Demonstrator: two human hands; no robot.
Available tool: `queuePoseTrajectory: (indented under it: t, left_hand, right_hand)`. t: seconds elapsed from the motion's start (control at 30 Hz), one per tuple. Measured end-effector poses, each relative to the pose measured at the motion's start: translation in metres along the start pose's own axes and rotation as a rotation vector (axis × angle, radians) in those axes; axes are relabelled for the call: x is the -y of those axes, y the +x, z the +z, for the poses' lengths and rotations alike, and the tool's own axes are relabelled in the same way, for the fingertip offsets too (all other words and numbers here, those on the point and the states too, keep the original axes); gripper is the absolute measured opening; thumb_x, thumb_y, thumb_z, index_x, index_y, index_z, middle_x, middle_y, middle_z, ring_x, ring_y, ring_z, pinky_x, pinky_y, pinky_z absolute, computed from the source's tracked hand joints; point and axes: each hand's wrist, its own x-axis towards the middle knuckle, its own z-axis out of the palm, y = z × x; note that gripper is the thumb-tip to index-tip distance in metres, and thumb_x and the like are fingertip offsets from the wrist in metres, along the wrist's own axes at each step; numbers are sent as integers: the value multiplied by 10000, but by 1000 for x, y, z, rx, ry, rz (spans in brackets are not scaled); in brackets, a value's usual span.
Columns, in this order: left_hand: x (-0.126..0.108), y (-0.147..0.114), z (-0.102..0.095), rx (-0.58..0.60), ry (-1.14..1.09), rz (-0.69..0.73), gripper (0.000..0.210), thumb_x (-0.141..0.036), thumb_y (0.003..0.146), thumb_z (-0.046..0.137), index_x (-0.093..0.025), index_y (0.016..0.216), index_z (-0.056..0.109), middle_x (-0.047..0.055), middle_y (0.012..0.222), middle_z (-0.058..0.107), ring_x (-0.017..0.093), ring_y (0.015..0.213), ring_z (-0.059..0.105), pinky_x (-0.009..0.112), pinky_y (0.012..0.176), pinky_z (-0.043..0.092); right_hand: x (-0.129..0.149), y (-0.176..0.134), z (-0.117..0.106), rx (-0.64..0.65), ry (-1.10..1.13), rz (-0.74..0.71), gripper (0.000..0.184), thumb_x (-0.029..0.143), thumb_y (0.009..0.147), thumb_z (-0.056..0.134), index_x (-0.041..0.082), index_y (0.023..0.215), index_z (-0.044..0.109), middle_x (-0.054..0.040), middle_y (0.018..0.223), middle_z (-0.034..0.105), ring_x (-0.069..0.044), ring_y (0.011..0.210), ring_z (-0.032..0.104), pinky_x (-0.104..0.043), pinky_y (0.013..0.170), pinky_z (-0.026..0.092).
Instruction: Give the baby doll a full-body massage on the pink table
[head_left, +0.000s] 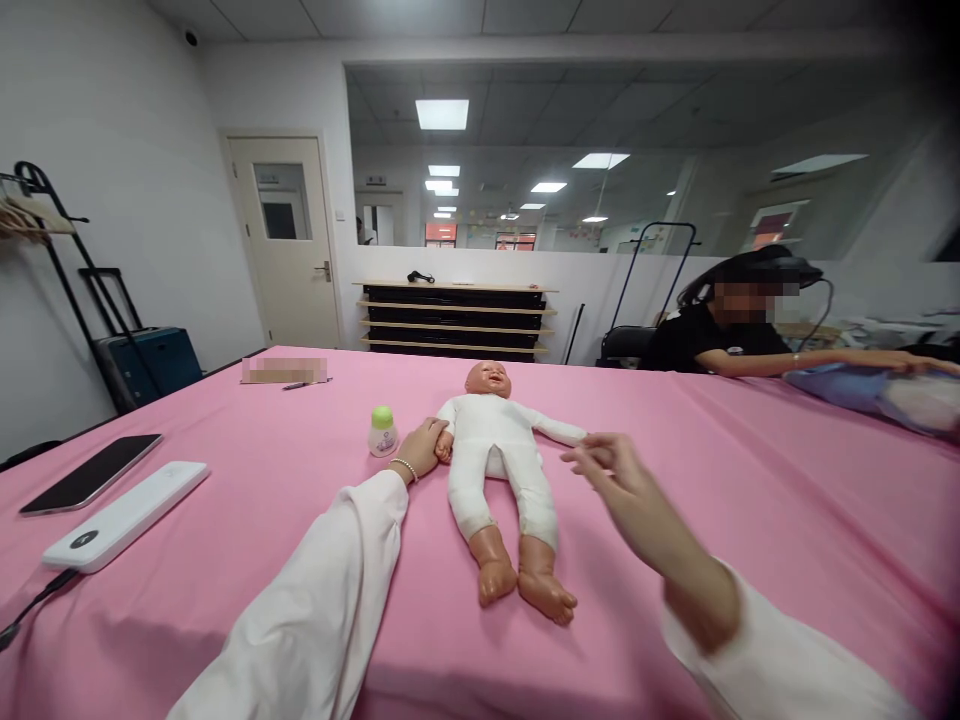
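A baby doll (491, 430) with a white cloth body and brown head, hands and feet lies on its back, its feet pointing towards me. My left hand (422, 447), with a beaded bracelet at the wrist, has its fingers closed around the doll's hand on the left side. On the right, the doll's other arm is stretched outwards. Its end meets the curled fingers of my right hand (619, 480), slightly blurred, which cover most of the doll's hand there. Just left of my left hand stands a small bottle (382, 436) with a green cap.
A pink cloth (300, 560) covers the table. At the left lie a phone (94, 474) and a white power bank (127, 515) with a cable. A pen (306, 383) rests farther back. Across the right side, a person (720, 340) handles a blue cloth bundle (844, 388).
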Motion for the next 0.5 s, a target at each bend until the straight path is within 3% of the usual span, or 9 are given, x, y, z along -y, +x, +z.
queuePoseTrajectory:
  t: [0.1, 0.13, 0.17, 0.33, 0.5]
  left_hand:
    - [1, -1, 4, -22, -56, 5, 553, -117, 698, 499, -212, 1233, 397, 76, 1261, 399, 210, 1035, 510, 329, 883, 398]
    - [1, -1, 5, -30, -80, 7, 563, -98, 690, 492, -211, 1233, 396, 77, 1261, 396, 204, 1050, 503, 325, 894, 396]
    - [2, -1, 7, -40, -105, 8, 570, -84, 684, 486, -208, 1233, 393, 77, 1258, 395, 196, 1064, 495, 318, 908, 391]
    - [3, 5, 18, -117, -251, -8, 567, -112, 710, 491, -175, 1252, 338, 96, 1237, 418, 177, 1121, 460, 303, 947, 378]
    - [4, 23, 33, -329, -629, -309, 521, -335, 821, 464, -161, 1264, 254, 123, 1279, 429, 187, 1165, 444, 308, 967, 362]
  right_hand:
    - [-50, 38, 22, -1, 290, 448, 93, 170, 763, 561, 177, 832, 500, -35, 842, 577, -143, 774, 563, -292, 797, 457]
    - [-67, 50, 27, 10, 495, 642, 83, 152, 776, 531, 169, 852, 503, -42, 835, 581, -134, 750, 572, -277, 787, 468]
    - [-82, 60, 29, 45, 562, 721, 93, 154, 802, 479, 139, 890, 504, -74, 832, 589, -144, 728, 589, -283, 756, 488]
    - [-119, 99, 30, 111, 796, 852, 286, 198, 836, 408, 27, 1060, 462, -184, 945, 588, -184, 857, 626, -258, 747, 529]
    - [-128, 135, 44, 21, 931, 829, 382, 279, 882, 320, 22, 1143, 428, -220, 1165, 504, -182, 1090, 534, -229, 807, 510]
